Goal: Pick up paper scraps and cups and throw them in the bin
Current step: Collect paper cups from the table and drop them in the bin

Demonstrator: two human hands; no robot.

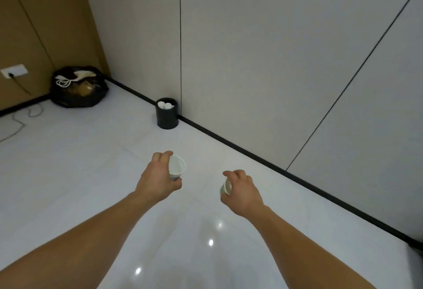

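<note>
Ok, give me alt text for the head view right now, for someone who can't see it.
Two bare arms reach forward, the left hand gripping a white paper cup and the right hand gripping a second cup. Ahead on the white tiled floor, a small black bin against the wall already holds white items; a black rubbish bag sits in the corner.

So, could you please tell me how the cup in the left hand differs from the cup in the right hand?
The left hand's cup shows its open mouth and white inside to the camera; the right hand's cup is turned mostly side-on, its mouth pointing left. The left hand leaves most of its cup visible, while the right hand covers much of its cup. Both are pale disposable cups, held off the floor short of the bin.
</note>
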